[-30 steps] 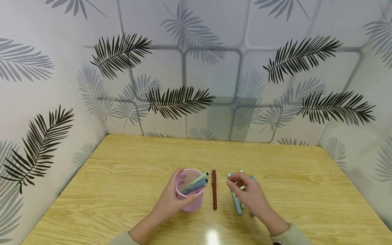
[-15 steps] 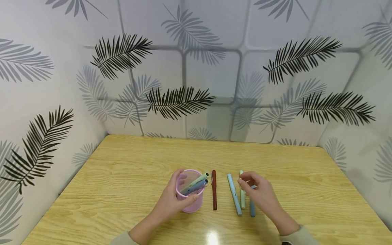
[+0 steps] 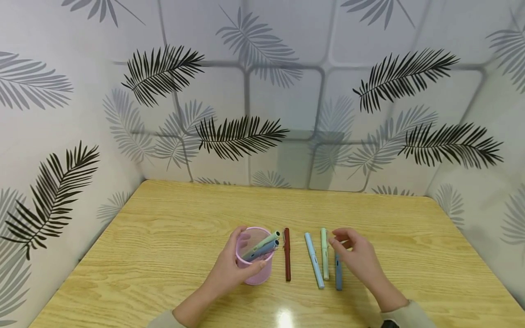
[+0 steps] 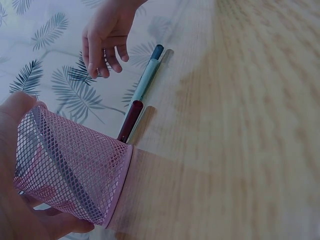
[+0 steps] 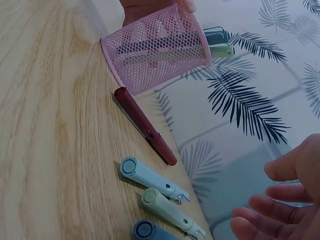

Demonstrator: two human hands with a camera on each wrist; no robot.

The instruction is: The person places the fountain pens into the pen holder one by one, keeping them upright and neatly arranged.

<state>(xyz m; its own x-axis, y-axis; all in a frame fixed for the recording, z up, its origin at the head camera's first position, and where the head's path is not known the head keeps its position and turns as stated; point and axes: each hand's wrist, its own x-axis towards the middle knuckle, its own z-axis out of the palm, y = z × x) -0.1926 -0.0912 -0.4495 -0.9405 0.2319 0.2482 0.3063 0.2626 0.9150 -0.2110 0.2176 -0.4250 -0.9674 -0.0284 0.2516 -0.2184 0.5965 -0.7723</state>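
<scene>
My left hand (image 3: 230,266) grips a pink mesh cup (image 3: 253,266) standing on the wooden table (image 3: 172,228); a pale green pen and a dark blue pen (image 3: 262,248) lean inside it. To the cup's right lie a dark red pen (image 3: 287,255), a light blue pen (image 3: 314,260), a pale green pen (image 3: 325,254) and a dark blue pen (image 3: 338,275). My right hand (image 3: 341,243) hovers over the dark blue pen with its fingers loosely curled and holds nothing. The right wrist view shows its empty fingers (image 5: 280,200) above the pen row (image 5: 150,177) and the cup (image 5: 157,47).
Leaf-patterned wall panels (image 3: 262,91) close in the table at the back and on both sides. Bare wood stretches behind the pens and to the far right (image 3: 430,255). The table's near edge runs just below my forearms.
My right hand has slid right, from above the light blue pen to above the dark blue one. The left hand and the cup have stayed still.
</scene>
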